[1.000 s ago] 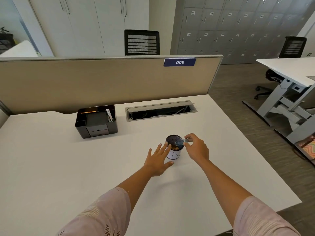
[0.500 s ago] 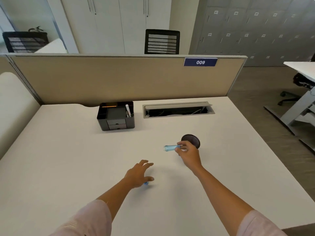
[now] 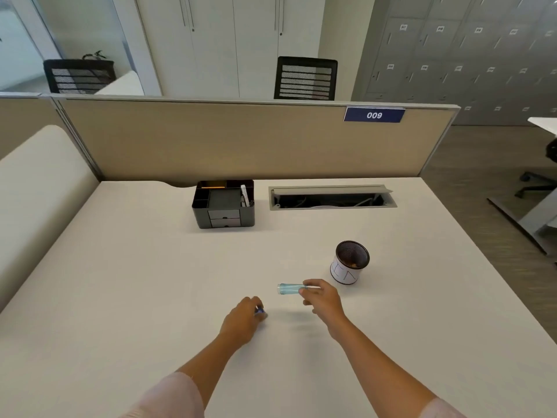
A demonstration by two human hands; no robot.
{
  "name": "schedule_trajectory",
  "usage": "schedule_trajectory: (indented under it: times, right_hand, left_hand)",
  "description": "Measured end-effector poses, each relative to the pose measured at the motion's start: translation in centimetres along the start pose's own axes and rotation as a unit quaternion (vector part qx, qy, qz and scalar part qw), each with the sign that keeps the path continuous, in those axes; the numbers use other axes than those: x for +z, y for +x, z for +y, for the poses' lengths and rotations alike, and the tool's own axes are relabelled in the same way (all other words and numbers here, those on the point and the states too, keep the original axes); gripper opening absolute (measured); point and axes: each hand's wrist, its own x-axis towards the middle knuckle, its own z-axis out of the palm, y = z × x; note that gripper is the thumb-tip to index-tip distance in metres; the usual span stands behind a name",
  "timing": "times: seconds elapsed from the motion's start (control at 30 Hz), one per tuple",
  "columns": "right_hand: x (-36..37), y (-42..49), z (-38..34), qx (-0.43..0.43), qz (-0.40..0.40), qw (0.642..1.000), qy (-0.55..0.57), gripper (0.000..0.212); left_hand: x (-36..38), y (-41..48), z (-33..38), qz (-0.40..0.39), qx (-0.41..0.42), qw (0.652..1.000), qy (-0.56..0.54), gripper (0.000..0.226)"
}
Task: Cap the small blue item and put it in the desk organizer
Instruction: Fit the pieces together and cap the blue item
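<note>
Indoors, white desk (image 3: pixel 150 282), beige partition (image 3: pixel 241 140), right hand (image 3: pixel 322 300) grasping blue tube (image 3: pixel 290 289), left hand (image 3: pixel 241 322) pinching cap (image 3: pixel 259 311)

The bench (image 3: pixel 150 297) has a smooth, matt off-white top. The desk organizer (image 3: pixel 223 206) looks like black plastic with a slight sheen. The small blue item (image 3: pixel 290 289) is clear, pale-blue plastic, glossy. The cup (image 3: pixel 349 262) has dark mesh, seemingly metal, with a white paper-like wrap around its lower wall. The divider (image 3: pixel 241 140) looks like beige matt cloth with a metal edge.
</note>
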Motion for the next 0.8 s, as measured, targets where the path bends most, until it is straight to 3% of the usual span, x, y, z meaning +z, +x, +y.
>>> schedule_trajectory:
  times: [0.07, 0.17, 0.23, 0.3, 0.43, 0.57, 0.63, 0.8]
  right_hand:
    - [0.4, -0.3, -0.1, 0.001, -0.004, 1.0, 0.008, 0.016]
    - [1.0, -0.8, -0.3, -0.001, -0.011, 1.0, 0.023, 0.017]
    - [1.4, -1.1, -0.6, -0.007, -0.014, 0.999, 0.033, 0.018]
    - [1.8, -1.5, -0.9, -0.014, -0.015, 0.999, 0.044, 0.018]
    - [2.6, -2.5, -1.6, -0.044, -0.013, 0.997, 0.062, 0.018]
    - [3.1, -3.5, -2.7, -0.083, -0.005, 0.994, 0.078, 0.017]
    - [3.4, -3.9, -3.3, -0.1, -0.002, 0.992, 0.082, 0.016]
    - [3.7, -4.7, -4.6, -0.155, 0.002, 0.985, 0.071, 0.013]
  left_hand:
    - [-0.8, -0.1, 0.5, 0.069, -0.056, 0.982, -0.168, 0.02]
    - [-2.2, 0.1, 1.6, 0.114, -0.145, 0.898, -0.399, 0.026]
    - [-3.2, 0.4, 2.3, 0.106, -0.176, 0.845, -0.493, 0.03]
    - [-4.1, 0.4, 2.9, 0.092, -0.178, 0.82, -0.536, 0.032]
    - [-5.1, 0.1, 3.3, 0.087, -0.175, 0.804, -0.562, 0.015]
    - [-5.7, -0.1, 3.7, 0.093, -0.194, 0.783, -0.583, 0.034]
    - [-6.1, -0.4, 3.8, 0.099, -0.192, 0.776, -0.592, 0.033]
    - [-7.3, -1.3, 3.4, 0.119, -0.141, 0.826, -0.532, 0.022]
